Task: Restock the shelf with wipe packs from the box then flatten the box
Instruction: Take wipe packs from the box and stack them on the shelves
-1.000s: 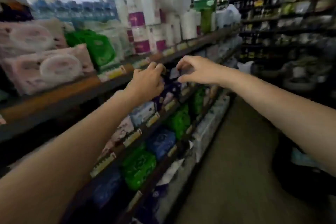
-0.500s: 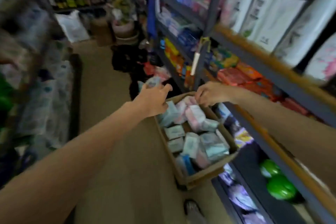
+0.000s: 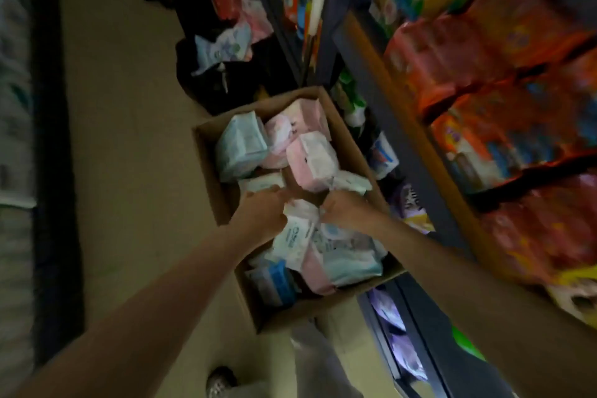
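While the cardboard box (image 3: 213, 152) stands on the floor beside the right shelf (image 3: 420, 139), left hand (image 3: 261, 213) and right hand (image 3: 345, 208) reach in among wipe packs (image 3: 294, 236); fingers curled, grip unclear.

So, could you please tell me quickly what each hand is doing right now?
Left hand: down in the box, fingers curled among the wipe packs; grip cannot be told.
Right hand: the same, grip cannot be told.

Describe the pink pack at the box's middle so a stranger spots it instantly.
Find the open cardboard box on the floor beside the shelves. The pink pack lies near its middle, just beyond both hands, topped by a white label; the light blue pack sits to its left.
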A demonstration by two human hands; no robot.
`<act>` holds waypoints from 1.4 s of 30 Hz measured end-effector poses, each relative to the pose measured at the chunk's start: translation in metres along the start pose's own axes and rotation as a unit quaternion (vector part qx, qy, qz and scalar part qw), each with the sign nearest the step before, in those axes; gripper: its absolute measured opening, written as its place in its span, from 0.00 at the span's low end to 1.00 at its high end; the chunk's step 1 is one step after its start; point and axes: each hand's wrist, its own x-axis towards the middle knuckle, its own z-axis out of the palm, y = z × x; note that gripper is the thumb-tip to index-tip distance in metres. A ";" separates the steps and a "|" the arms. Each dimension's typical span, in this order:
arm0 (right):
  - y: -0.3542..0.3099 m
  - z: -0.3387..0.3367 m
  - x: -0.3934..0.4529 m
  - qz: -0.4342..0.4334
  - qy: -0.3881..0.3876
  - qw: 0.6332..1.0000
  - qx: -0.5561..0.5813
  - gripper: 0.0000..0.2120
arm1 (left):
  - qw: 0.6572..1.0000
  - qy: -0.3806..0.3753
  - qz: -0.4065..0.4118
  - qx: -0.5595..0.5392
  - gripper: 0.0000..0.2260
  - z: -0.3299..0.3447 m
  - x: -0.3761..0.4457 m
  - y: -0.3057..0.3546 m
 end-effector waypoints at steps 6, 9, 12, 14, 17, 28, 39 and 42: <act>-0.002 0.078 0.072 0.027 0.013 0.994 -0.104 0.33 | 0.994 -0.062 -0.070 -0.065 0.22 0.055 0.008 -0.040; -0.009 0.081 0.077 0.040 0.080 0.985 -0.146 0.33 | 0.989 -0.046 -0.069 -0.120 0.25 0.064 0.013 -0.054; -0.012 0.072 0.075 -0.031 0.026 0.998 -0.050 0.29 | 0.989 -0.032 -0.033 -0.139 0.27 0.060 0.020 -0.055; -0.020 0.061 0.068 -0.085 -0.015 0.994 -0.072 0.24 | 0.988 -0.031 -0.007 -0.151 0.24 0.051 0.026 -0.047; -0.023 0.029 0.054 -0.120 0.014 0.987 -0.104 0.15 | 0.987 -0.046 0.000 -0.153 0.14 0.032 0.040 -0.030; 0.027 -0.005 0.067 0.081 0.224 0.920 -0.311 0.15 | 0.998 -0.029 0.026 -0.055 0.07 0.009 0.056 -0.030; -0.073 -0.018 0.007 -0.138 0.083 0.908 -0.388 0.13 | 0.980 0.019 -0.089 -0.179 0.14 -0.041 -0.006 -0.082; -0.138 -0.060 -0.018 -0.200 0.016 0.943 -0.266 0.09 | 0.974 0.059 -0.119 -0.185 0.12 -0.080 -0.048 -0.115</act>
